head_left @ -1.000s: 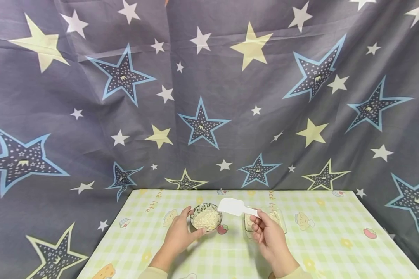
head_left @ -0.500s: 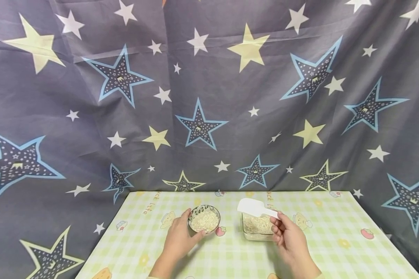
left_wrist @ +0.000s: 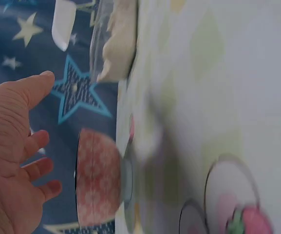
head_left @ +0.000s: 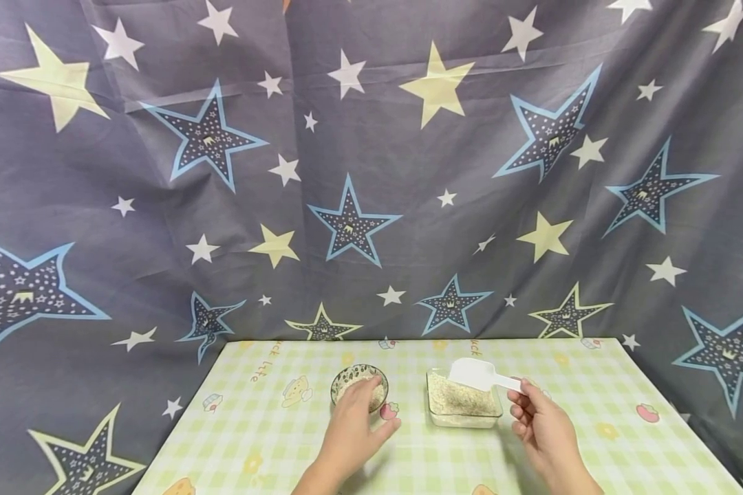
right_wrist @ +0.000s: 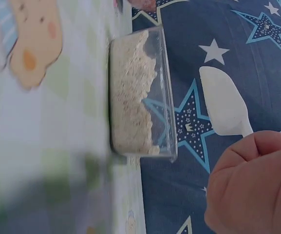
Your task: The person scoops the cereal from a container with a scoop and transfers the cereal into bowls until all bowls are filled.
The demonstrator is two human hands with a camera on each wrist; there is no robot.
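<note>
A small bowl (head_left: 349,375), leaf-patterned inside and pink-patterned outside (left_wrist: 99,178), contains pale flakes that look like oats. My left hand (head_left: 349,436) hovers over its near side, thumb spread and fingers loosely extended. The left wrist view shows these fingertips apart from the bowl. My right hand (head_left: 547,430) pinches the handle of a white scoop (head_left: 472,375) between thumb and fingers. The scoop is held above the right part of a rectangular glass container (head_left: 464,421), which holds more of the flakes (right_wrist: 130,97).
A green-checked tablecloth (head_left: 408,467) with cartoon prints covers the table. Behind its far edge hangs a dark curtain (head_left: 371,151) with stars. The bowl stands left of the glass container, with a gap of cloth between them.
My right hand has carried the scoop rightward from beside the bowl to over the glass container. My left hand has let go of the bowl's side and shifted right, across its near rim.
</note>
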